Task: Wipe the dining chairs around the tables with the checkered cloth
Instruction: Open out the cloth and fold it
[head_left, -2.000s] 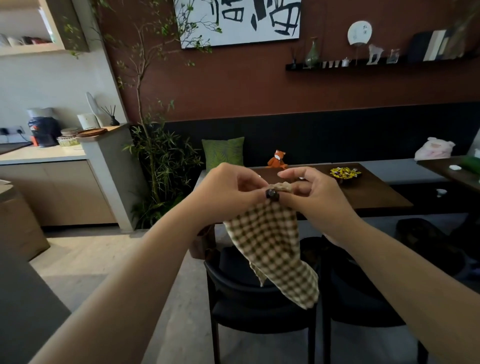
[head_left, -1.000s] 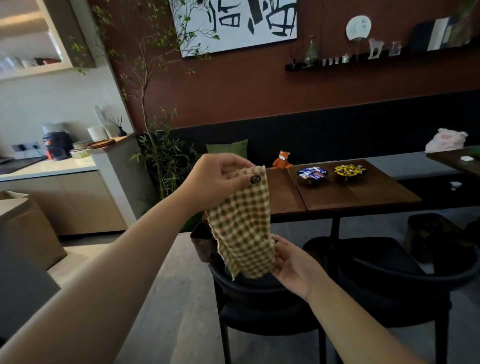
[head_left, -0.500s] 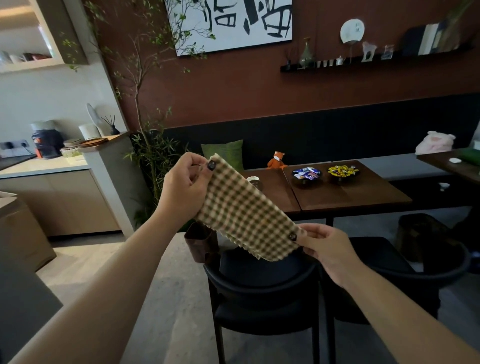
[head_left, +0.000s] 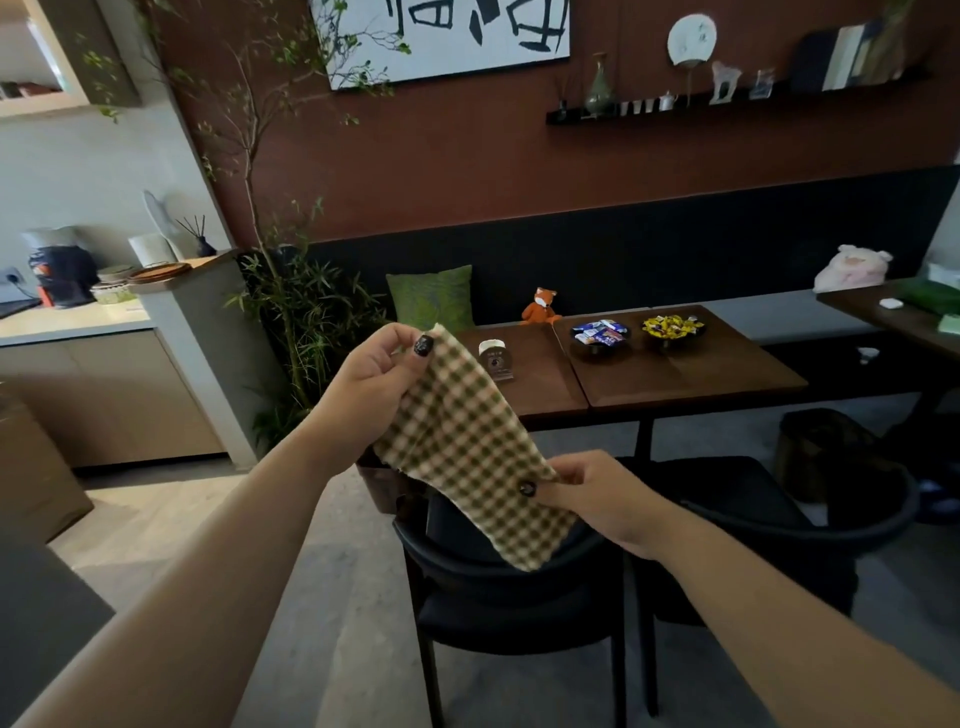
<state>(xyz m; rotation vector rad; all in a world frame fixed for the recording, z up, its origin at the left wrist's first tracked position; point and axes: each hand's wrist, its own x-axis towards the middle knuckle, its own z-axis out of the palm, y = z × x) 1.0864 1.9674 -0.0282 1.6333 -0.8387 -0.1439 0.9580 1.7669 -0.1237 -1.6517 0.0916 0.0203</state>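
Above the near black chair, both hands hold the green-and-cream checkered cloth up in the air, stretched on a slant between them. The left hand pinches the upper corner between thumb and curled fingers; the right hand pinches the lower edge the same way, so each grip is clamped on the cloth. Held taut like this, the cloth seems to be getting spread or refolded into a pad before any wiping; it touches no chair yet, so I judge the wiping not begun.

It looks soft and thin, a woven gingham that sags a little between the hands and hangs limp below the right thumb. The chair beneath has a curved, smooth dark backrest and a matte padded seat; a second black chair of the same rounded shape stands just beside it on the right. Both are pushed toward the dark brown wooden tabletop, flat and square-edged, which carries two dark bowls of wrapped sweets.
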